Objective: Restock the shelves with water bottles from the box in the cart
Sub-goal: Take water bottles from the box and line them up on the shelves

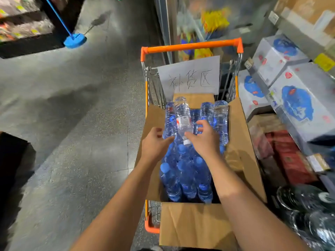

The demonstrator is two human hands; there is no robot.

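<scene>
An open cardboard box [241, 142] sits in an orange-handled shopping cart [192, 46] and holds several blue-capped water bottles [186, 176]. A clear bottle with a white cap [183, 116] lies on top of them, cap toward me. My left hand [155, 144] hovers at the box's left flap, fingers loosely curled, index finger reaching toward the clear bottle's neck. My right hand [205, 140] is over the bottles with fingers spread and its thumb at the clear bottle's neck. Neither hand is closed around a bottle.
A handwritten paper sign [190, 77] hangs on the cart's far end. Shelves on the right carry white and blue cartons [297, 104], red boxes [290, 158] and dark bottles [308, 205]. A blue mop [75, 40] stands on the grey floor at left.
</scene>
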